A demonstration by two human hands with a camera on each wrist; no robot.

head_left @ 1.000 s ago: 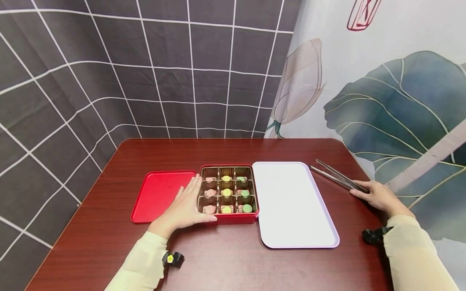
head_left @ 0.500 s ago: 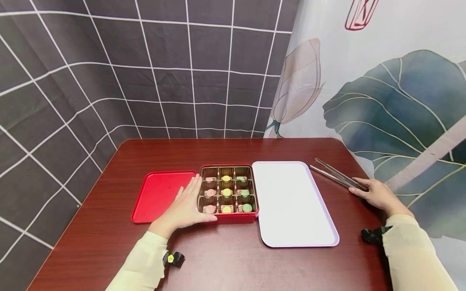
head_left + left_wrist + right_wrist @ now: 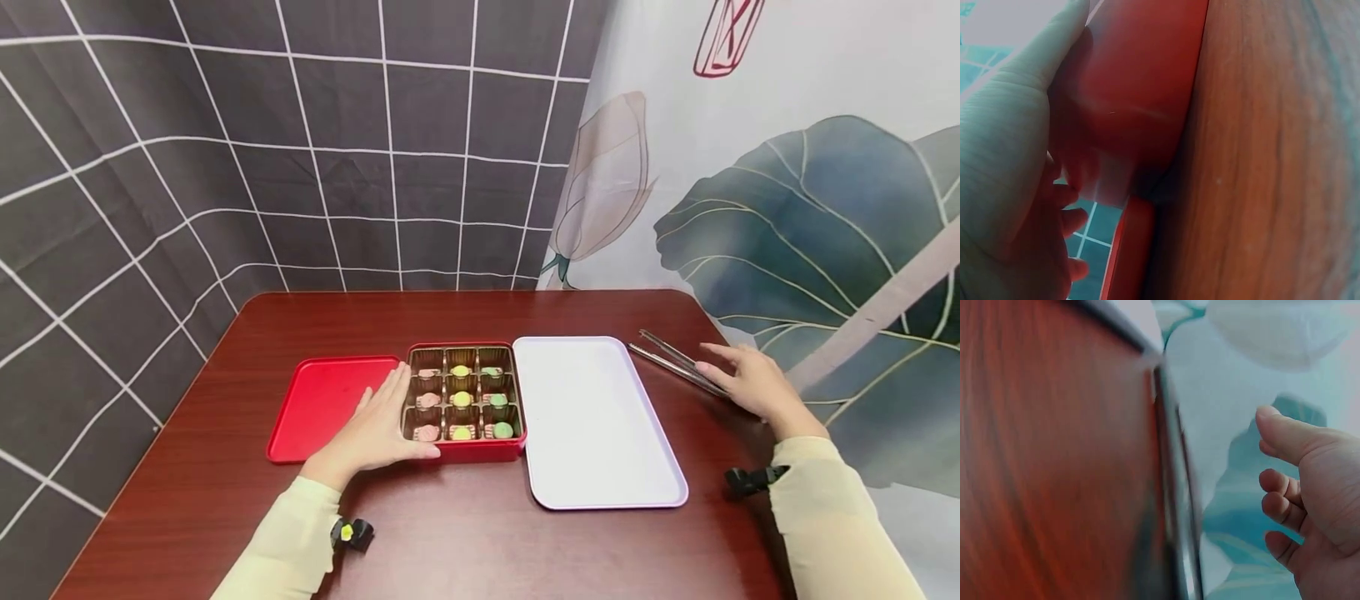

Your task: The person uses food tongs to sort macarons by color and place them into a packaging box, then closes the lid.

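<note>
My left hand (image 3: pixel 367 433) rests against the near left corner of a red box (image 3: pixel 480 452), its straight fingers along the left side and its thumb on the front wall. Inside the box, a gold divided insert holds pink, yellow and green macaron-like sweets (image 3: pixel 462 400), one in each compartment. At the right, my right hand (image 3: pixel 757 387) is over the handle end of the metal tongs (image 3: pixel 678 365). The right wrist view shows that hand (image 3: pixel 1329 487) apart from the tongs (image 3: pixel 1175 481), its fingers loosely bent around nothing. The tongs lie on the table with tips pointing away.
A red lid (image 3: pixel 330 400) lies left of the box. Close against the box's right side is a white tray (image 3: pixel 592 417) with a pale purple rim. All stand on a dark red wooden table (image 3: pixel 450 525), with curtains hanging behind it.
My right hand has let go of the tongs and lifted up and to the left off them. My left hand stays at the box. The head view has shifted slightly.
</note>
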